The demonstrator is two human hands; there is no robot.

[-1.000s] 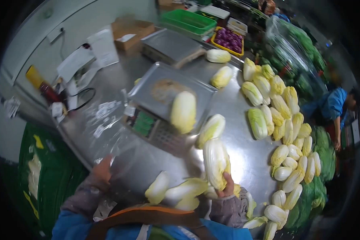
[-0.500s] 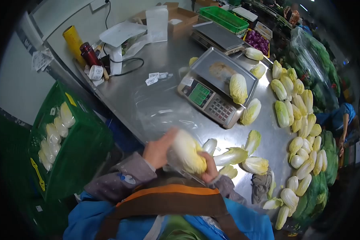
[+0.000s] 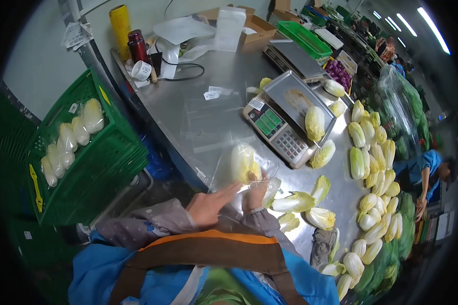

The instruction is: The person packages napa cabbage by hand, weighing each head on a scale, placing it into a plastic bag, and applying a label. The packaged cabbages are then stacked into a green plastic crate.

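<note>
A pale napa cabbage (image 3: 243,158) lies in a clear plastic bag (image 3: 220,170) on the steel table before me, its yellow leafy end toward me. My right hand (image 3: 255,194) is closed at that leafy end, gripping cabbage and film. Beside it on the left, my left hand (image 3: 208,207) has its fingers stretched toward the bag's near edge. Loose leaves (image 3: 294,202) lie to the right of my hands. Beyond them stands a weighing scale (image 3: 285,127), with another napa cabbage (image 3: 315,123) on its pan.
Several napa cabbages (image 3: 374,147) line the table's right side. A green crate (image 3: 94,157) at left holds bagged cabbages. A grey cloth (image 3: 321,246) lies near the front edge. At the back are a red flask (image 3: 137,47) and a second scale (image 3: 295,58). A co-worker (image 3: 427,170) bends at far right.
The cabbage, held up between both hands before, now rests bagged on the table. My left hand has moved down from its upper side to the bag's near edge. The view has shifted.
</note>
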